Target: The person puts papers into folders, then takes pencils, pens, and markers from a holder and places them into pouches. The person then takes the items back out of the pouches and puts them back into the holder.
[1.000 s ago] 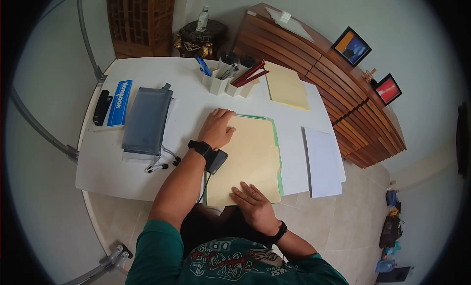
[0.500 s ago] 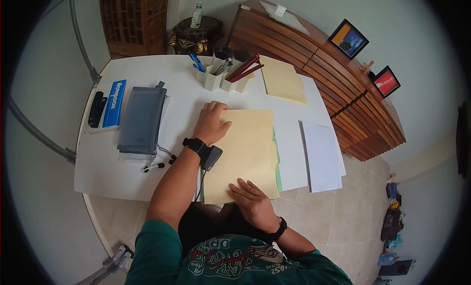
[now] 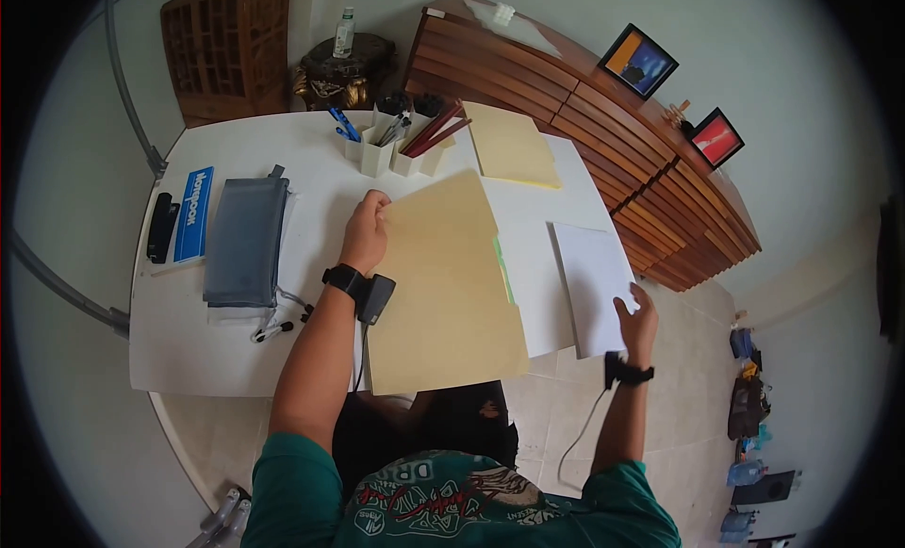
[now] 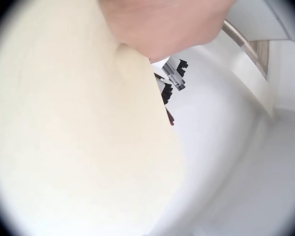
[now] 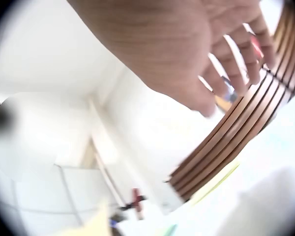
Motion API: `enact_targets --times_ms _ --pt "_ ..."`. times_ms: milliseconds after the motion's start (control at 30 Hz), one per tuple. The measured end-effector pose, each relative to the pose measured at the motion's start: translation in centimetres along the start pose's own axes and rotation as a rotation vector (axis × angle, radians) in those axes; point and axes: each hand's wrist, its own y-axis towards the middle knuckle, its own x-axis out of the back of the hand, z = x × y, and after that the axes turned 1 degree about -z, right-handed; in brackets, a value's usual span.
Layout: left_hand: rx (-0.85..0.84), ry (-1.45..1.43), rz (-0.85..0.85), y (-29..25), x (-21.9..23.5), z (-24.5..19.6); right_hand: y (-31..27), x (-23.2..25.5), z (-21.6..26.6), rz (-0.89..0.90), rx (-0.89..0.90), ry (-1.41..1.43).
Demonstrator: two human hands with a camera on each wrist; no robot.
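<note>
At the near edge of the white table [image 3: 217, 359], a plain cream-coloured paper folder [image 3: 443, 303] is seen, its lower right corner reaching past the edge. Its upper left is gripped by the left hand [image 3: 366, 232], fingers curled together; the fingertips are hard to make out, and the left wrist view cuts off most of the hand. Beneath the folder, only a green strip [image 3: 504, 270] is exposed at the right side; the rest is covered. To the right, the right hand [image 3: 638, 324] is held by the white sheets of paper [image 3: 589, 284], nothing gripped, fingers apart with gaps shown in the right wrist view; whether the paper is touched cannot be told. To the left, a grey-blue zip pouch [image 3: 247, 242] is laid on paler items, mostly hidden. Farther left, a blue-and-white notebook [image 3: 193, 213] is placed beside a black stapler-like object [image 3: 162, 228]. Beyond, pens and dark red sticks are held in white angular holders [image 3: 382, 157]; contents partly masked. Farther back, cream folders [image 3: 514, 147], then a slatted brown wooden cabinet [image 3: 584, 124], cropped by blur in the right wrist view.
</note>
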Motion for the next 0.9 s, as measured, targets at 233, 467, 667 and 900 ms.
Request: enact_targets --times_ms 233,467,667,900 --pt "0.119 -0.360 -0.102 0.7 0.9 -0.2 3.5 -1.3 -8.8 0.444 -0.304 -0.227" --pt "0.222 -0.486 -0.083 0.9 0.7 0.7 3.2 -0.8 -7.0 0.429 -0.318 -0.270" --pt "0.269 -0.624 -0.094 0.8 0.6 0.3 2.6 -0.8 -5.7 0.297 -0.303 -0.289" --pt "0.375 -0.820 -0.076 0.5 1.6 -0.8 1.8 -1.5 -5.9 0.247 -0.215 -0.303"
